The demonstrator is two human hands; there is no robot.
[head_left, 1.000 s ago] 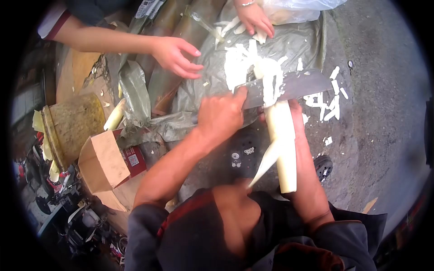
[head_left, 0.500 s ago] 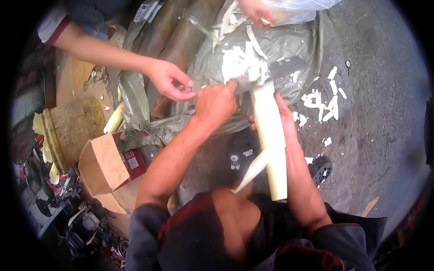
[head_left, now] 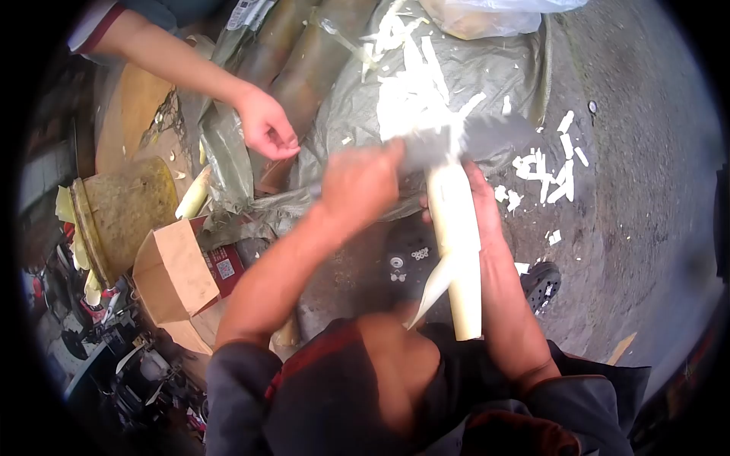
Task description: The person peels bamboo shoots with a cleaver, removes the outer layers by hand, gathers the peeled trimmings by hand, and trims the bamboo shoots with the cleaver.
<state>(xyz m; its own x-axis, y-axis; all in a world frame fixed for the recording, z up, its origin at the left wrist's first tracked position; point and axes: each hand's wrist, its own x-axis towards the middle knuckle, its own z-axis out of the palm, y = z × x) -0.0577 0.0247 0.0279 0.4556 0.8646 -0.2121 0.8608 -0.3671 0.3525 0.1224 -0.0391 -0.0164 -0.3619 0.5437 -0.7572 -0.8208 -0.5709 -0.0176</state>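
Note:
My left hand [head_left: 359, 182] is wrapped round the handle of a broad-bladed knife [head_left: 498, 140], its outline smeared by motion. The blade lies across the upper end of a long, pale peeled stalk, which looks like a bamboo shoot [head_left: 456, 228]. My right hand [head_left: 480, 194] grips that shoot from behind and the right side, its fingers partly hidden. A loose strip [head_left: 435, 290] hangs off the shoot's lower left side. Just beyond the blade lies a bright heap of white cut pieces [head_left: 411, 99].
Another person's hand [head_left: 268, 129] hovers at the upper left over a grey plastic sheet [head_left: 342, 114]. White scraps [head_left: 563, 178] lie on the right. A cardboard box [head_left: 179, 266], a dirty yellow bucket [head_left: 141, 216] and another shoot [head_left: 195, 194] are at left. A clear plastic bag [head_left: 494, 19] is at the top.
The knife has tilted and blurred, with my left hand slightly lower. The other person's hand at left has drawn back leftward with fingers closer together. A hand at the top has left view.

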